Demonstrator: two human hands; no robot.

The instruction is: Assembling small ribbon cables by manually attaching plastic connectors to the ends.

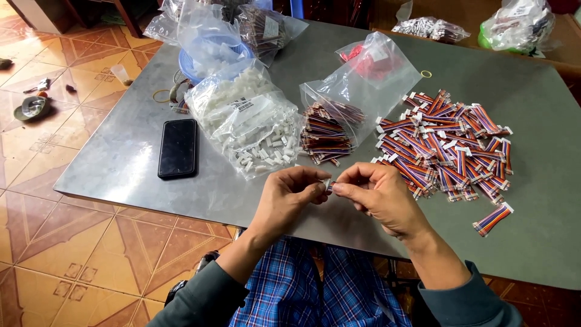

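My left hand (290,197) and my right hand (378,197) meet over the near edge of the grey table (121,157). Between their fingertips they pinch a small striped ribbon cable piece with a white connector (330,184). Just beyond the hands lies a clear bag spilling white plastic connectors (251,118). Another clear bag (351,97) holds bundled striped cables (324,136). To the right spreads a pile of finished striped cables with white ends (448,145), and one lone cable (493,219) lies apart from it.
A black phone (178,148) lies face down on the table's left part. More clear bags (212,36) and a blue bowl stand at the back left. Bags of parts (517,24) sit at the far right. Tiled floor (54,242) is to the left.
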